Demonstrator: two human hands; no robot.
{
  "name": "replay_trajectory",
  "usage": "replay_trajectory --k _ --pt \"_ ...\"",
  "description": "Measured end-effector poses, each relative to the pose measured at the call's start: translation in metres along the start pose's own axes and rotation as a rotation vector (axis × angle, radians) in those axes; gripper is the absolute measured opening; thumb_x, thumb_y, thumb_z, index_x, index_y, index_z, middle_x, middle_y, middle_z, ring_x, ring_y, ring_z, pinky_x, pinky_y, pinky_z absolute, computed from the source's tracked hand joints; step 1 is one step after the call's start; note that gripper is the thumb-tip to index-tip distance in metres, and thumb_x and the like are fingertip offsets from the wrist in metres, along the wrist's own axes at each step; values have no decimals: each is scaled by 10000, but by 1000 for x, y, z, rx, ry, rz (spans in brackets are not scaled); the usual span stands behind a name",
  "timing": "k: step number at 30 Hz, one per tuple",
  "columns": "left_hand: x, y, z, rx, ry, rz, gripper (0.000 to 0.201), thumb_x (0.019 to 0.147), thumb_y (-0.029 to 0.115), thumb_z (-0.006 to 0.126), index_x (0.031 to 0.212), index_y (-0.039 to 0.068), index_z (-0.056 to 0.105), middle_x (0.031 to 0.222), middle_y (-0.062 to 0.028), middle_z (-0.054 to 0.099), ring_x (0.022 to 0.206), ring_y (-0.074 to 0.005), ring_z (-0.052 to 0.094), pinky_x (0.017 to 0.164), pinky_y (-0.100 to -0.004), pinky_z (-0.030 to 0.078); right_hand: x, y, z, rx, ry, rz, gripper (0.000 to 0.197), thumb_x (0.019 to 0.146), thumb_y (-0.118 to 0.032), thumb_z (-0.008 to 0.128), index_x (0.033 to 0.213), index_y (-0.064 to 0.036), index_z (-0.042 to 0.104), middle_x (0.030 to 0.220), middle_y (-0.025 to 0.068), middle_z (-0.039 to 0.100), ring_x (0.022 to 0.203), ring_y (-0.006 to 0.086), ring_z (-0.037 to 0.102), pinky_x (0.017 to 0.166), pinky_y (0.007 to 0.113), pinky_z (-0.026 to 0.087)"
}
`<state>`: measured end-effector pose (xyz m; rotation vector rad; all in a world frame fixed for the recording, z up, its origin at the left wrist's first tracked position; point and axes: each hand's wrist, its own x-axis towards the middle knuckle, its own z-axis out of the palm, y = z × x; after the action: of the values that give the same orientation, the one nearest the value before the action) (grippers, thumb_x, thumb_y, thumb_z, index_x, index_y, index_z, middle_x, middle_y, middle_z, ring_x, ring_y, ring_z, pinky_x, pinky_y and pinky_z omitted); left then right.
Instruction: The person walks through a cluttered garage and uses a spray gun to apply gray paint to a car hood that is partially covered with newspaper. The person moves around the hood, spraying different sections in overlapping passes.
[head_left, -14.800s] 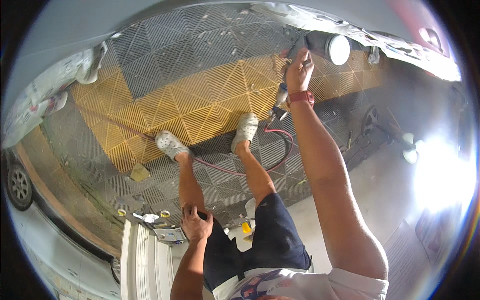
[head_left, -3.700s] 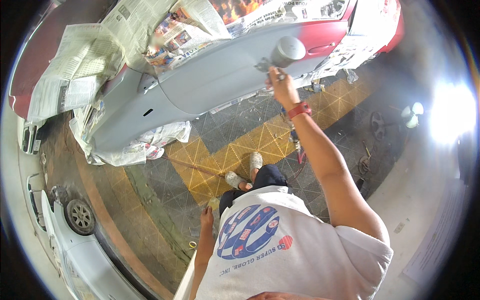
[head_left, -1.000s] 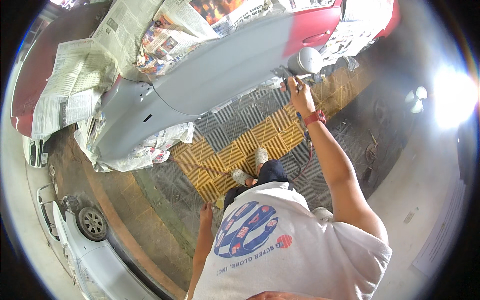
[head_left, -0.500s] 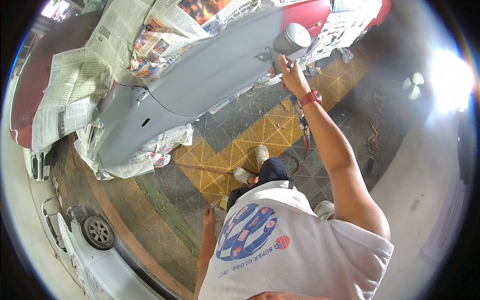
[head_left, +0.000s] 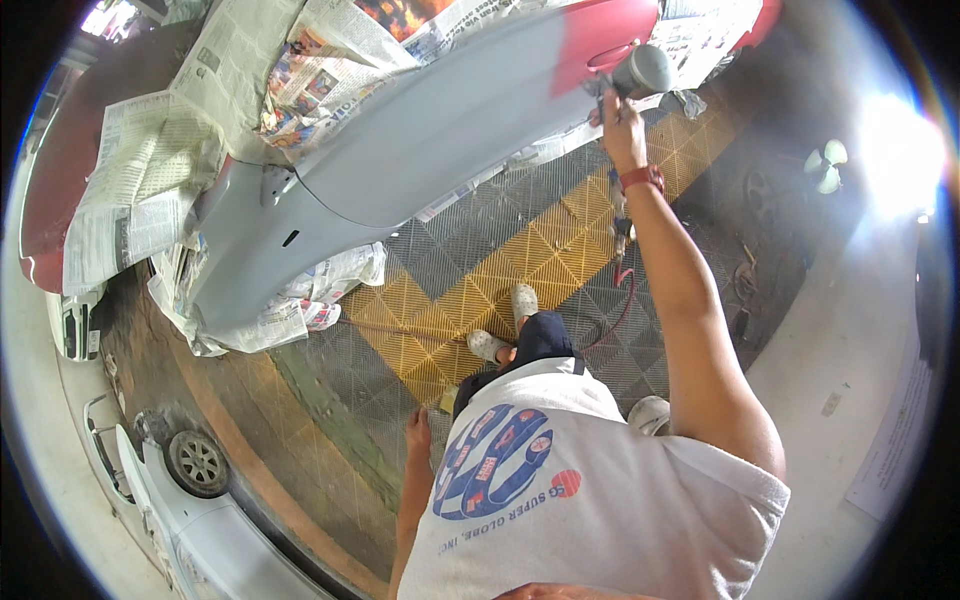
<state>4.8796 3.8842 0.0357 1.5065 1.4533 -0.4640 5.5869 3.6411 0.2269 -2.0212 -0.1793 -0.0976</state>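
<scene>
My right hand (head_left: 622, 125), a red watch at its wrist, grips a spray gun (head_left: 648, 70) with a rounded grey cup on top. The gun is close to the red part (head_left: 600, 45) of a car side, by the door handle. Most of that car panel (head_left: 420, 135) is matte grey, fading into the red. Newspaper sheets (head_left: 335, 70) cover the areas above it, and more paper hangs below its lower edge. Down at my side, my left hand (head_left: 418, 428) hangs with its fingers loosely curled and nothing visible in them.
A red hose (head_left: 628, 290) with fittings runs down to the yellow and grey floor tiles (head_left: 520, 265). At lower left stands a white vehicle (head_left: 225, 540) by a wheel (head_left: 197, 464). A fan (head_left: 827, 167) and a bright light are on the right.
My right hand has moved the spray gun to the right along the panel, from the grey area to the red part. The hose has shifted with it. My left hand stays in place.
</scene>
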Motion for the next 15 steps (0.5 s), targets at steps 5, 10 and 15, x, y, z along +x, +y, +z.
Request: replay_trajectory --k 5,10,15 --pt "-8 3 3 28 38 3 605 1080 448 564 1475 -7 611 1464 -247 640 1379 -402 592 1134 -446 454 -126 -7 18 205 -361 168 543 1112 -457 566 1302 35 700 832 103 771 709 149 670 696 343 534" --pt "14 -3 18 175 0 82 632 1072 501 553 1454 3 627 1421 -251 665 1351 -412 615 1126 -458 461 -250 58 -5 -115 -628 139 501 1100 -354 587 1443 11 614 925 283 722 783 376 690 792 442 551" --pt "21 34 44 206 10 16 634 1059 544 546 1454 57 645 1413 -221 677 1334 -412 625 1119 -467 473 -357 130 -76 -257 -692 339 508 1085 -372 604 1433 -4 627 1077 350 716 1058 496 710 899 488 551"
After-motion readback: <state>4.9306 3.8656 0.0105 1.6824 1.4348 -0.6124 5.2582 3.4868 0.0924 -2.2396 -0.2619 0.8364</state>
